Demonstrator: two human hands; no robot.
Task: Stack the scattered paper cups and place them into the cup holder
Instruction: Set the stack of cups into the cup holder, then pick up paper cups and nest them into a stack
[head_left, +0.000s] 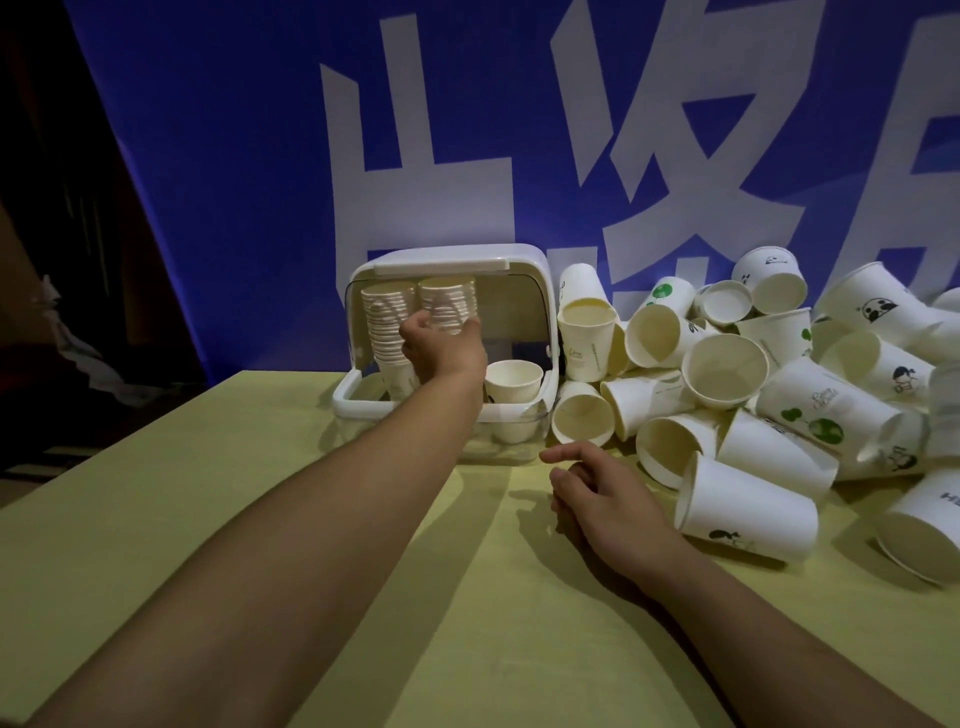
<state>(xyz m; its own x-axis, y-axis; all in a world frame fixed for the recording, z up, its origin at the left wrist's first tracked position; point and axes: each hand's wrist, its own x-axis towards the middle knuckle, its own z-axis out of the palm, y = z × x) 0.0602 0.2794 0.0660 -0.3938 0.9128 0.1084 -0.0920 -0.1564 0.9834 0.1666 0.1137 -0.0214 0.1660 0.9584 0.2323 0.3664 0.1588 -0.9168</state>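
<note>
A white cup holder (524, 260) with a raised lid stands at the back of the table. Inside it are two tall stacks of paper cups. My left hand (441, 348) reaches into the holder and grips the right-hand stack (447, 299); the left-hand stack (382, 322) stands beside it. A single small cup (514, 382) sits in the holder's right part. My right hand (602, 493) rests on the table in front of the holder, fingers loosely curled, holding nothing. To its right lies a heap of scattered paper cups (727, 369), mostly on their sides.
The yellow-green table (467, 623) stretches toward me, its left edge running diagonally. A blue banner with white characters (467, 130) hangs behind the holder. A cup on its side (743, 509) lies just right of my right hand. Dark space lies beyond the table's left edge.
</note>
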